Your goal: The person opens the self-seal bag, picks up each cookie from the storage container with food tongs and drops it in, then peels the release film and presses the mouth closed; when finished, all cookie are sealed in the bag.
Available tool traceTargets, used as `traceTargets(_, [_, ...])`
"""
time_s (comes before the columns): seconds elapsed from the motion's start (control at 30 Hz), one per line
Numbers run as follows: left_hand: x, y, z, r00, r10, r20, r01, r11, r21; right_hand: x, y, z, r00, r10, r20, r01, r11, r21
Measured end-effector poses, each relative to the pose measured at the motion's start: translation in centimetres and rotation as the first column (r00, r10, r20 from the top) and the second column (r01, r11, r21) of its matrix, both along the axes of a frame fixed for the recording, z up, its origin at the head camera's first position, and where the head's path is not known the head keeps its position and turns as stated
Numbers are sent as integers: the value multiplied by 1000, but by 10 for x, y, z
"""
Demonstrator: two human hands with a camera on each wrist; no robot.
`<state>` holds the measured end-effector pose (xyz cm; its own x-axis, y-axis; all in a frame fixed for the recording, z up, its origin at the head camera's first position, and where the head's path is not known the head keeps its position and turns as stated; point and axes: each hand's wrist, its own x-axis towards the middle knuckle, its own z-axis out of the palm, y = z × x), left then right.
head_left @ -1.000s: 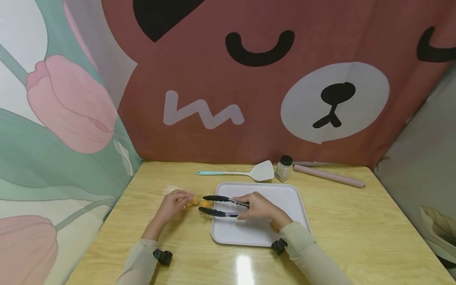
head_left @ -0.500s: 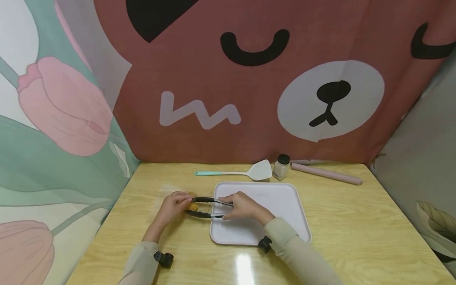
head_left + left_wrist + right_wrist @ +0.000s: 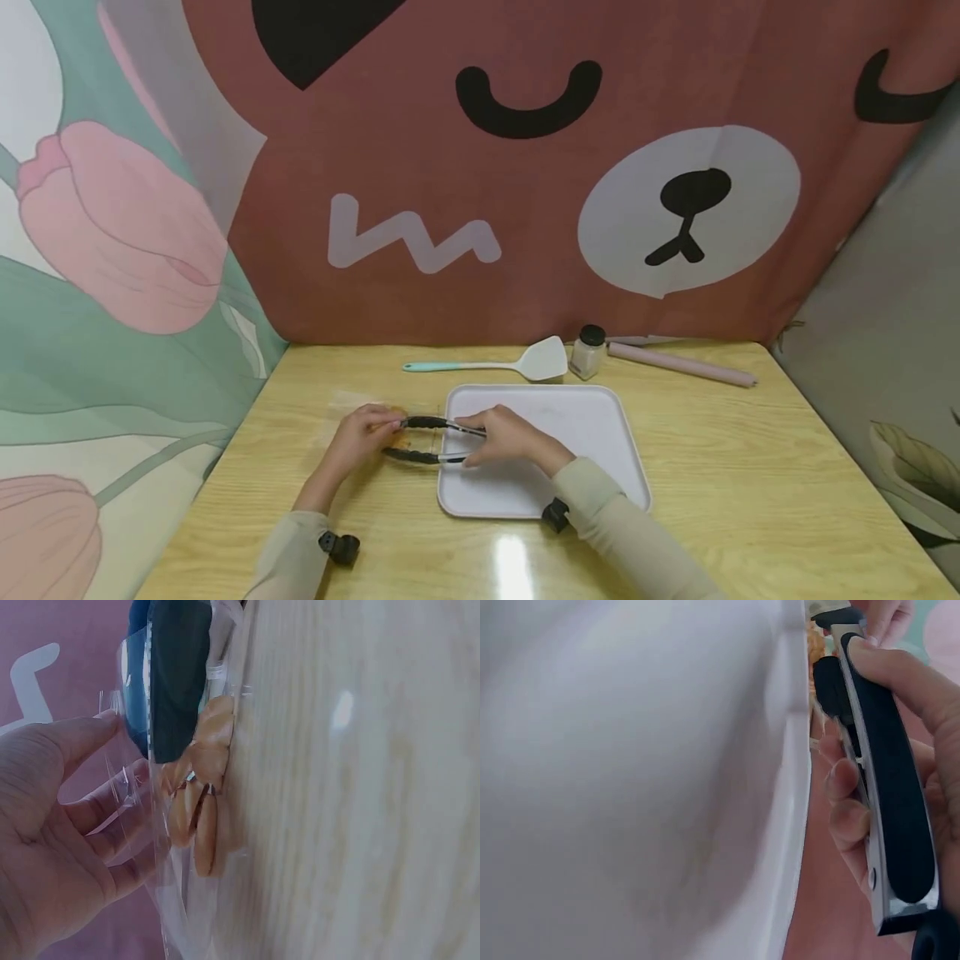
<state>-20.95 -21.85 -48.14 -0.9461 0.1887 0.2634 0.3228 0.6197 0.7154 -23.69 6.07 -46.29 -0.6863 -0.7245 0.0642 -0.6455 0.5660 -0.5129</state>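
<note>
My left hand pinches the edge of a clear plastic bag lying on the table left of the tray. Inside the bag are several shiny orange-brown food pieces; their exact kind is unclear. My right hand grips metal tongs with black handles, their arms spread and pointing left. In the left wrist view, the dark tongs tips are at the bag's mouth, partly behind its plastic and right beside the food pieces. The right forearm passes over a white rectangular tray.
Behind the tray lies a white spatula with a turquoise handle. Next to it stands a small glass jar with a black lid. A pink roll lies at the back right, by the printed cloth backdrop.
My right hand has moved left with the tongs, bringing their tips from the tray's left edge into the bag. My left hand stays at the bag.
</note>
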Motion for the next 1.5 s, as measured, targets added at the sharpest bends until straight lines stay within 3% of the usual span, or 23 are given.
traceTargets(0.17, [0, 1, -2, 1000, 6, 2, -6, 1000, -11, 1, 13, -4, 998, -24, 52, 27, 998, -49])
traceTargets(0.33, [3, 1, -1, 1000, 29, -1, -29, 999, -31, 3, 35, 0, 999, -15, 50, 18, 998, -57])
traceTargets(0.67, [2, 3, 1, 999, 37, 14, -37, 999, 9, 16, 101, 11, 986, -79, 145, 93, 991, -92])
traceTargets(0.93, [4, 3, 1, 999, 47, 22, -47, 999, 5, 32, 139, 9, 981, -170, 97, 180, 977, -114])
traceTargets(1.3, [1, 4, -3, 998, 55, -31, -55, 998, -2, 54, 187, 11, 962, -265, 72, 272, 955, -121])
traceTargets(1.5, [3, 3, 1, 999, 45, -15, -45, 999, -10, 74, 214, 11, 964, -265, 24, 266, 958, -112])
